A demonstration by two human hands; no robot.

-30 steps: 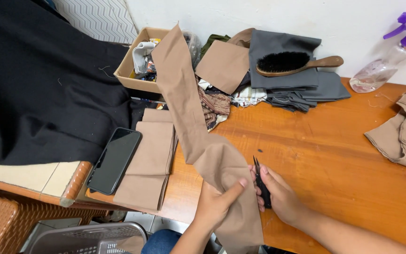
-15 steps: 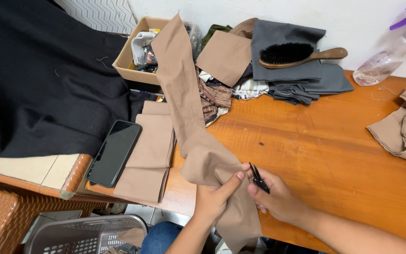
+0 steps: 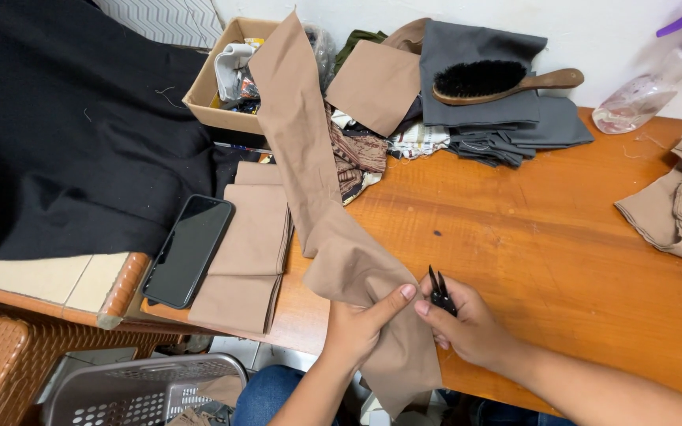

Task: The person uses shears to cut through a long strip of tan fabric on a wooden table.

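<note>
A long tan strip of fabric runs from the cardboard box down across the wooden table to its front edge. My left hand pinches the strip near its lower end, thumb on top. My right hand holds small black thread snips, blades pointing up, right beside the fabric edge and touching my left thumb tip.
A black phone lies on folded tan pieces. Black cloth drapes at left. A cardboard box, grey folded fabric with a brush, a spray bottle and tan cloth sit around. A grey basket stands below.
Both hands have stayed near the table's front edge. The fabric's lower end has been pulled in and my hands have come closer together, with the snips at the fabric edge.
</note>
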